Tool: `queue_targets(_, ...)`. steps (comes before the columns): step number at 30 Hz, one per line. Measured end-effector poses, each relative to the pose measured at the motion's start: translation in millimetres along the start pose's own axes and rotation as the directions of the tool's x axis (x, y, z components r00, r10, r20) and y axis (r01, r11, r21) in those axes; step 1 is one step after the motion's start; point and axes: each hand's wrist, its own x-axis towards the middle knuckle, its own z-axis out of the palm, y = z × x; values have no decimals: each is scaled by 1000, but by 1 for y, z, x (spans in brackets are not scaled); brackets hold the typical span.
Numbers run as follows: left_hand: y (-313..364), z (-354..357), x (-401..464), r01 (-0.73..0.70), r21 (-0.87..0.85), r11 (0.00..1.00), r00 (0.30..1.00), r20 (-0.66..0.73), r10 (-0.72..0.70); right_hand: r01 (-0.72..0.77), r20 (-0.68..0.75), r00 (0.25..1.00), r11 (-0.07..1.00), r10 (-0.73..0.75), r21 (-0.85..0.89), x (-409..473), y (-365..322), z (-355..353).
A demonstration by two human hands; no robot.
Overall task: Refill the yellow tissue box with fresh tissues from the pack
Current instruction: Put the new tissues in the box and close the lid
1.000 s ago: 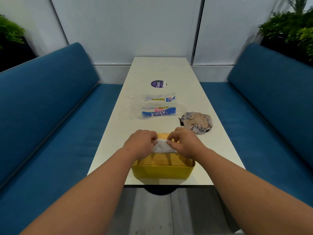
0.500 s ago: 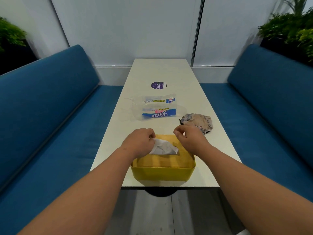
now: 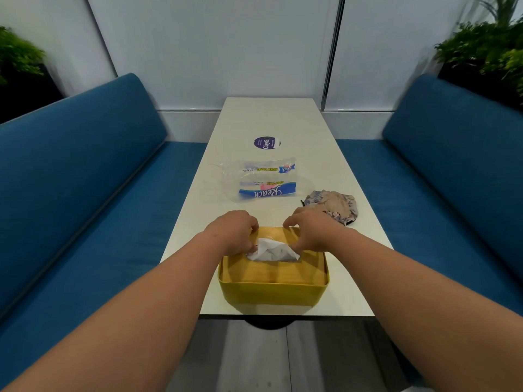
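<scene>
yellow tissue box (image 3: 273,291): at the near end of my bench (image 3: 283,120), wooden lid on.
tissue (image 3: 272,250): white, crumpled, poking up through the lid slot.
left hand (image 3: 232,232): fingers curled, pinching the tissue's left edge.
right hand (image 3: 312,232): fingers curled, pinching its right edge.
pack (image 3: 263,181): clear wrapper, lying farther up my bench.
patterned cloth (image 3: 332,205): just right of the pack.
</scene>
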Motion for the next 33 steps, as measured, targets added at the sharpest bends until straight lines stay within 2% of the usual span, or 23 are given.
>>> queue_targets(4,-1,2,2,-39,71,997,999,-15,40,35,11,999,998,-34,-55,3,0,-1)
queue_targets(11,5,3,3,-70,99,993,997,-37,74,57,1,998,993,-57,-105,4,-1,1)
queue_targets(33,4,3,3,-65,100,993,998,7,64,32,18,999,999,-32,-31,1,5,6)
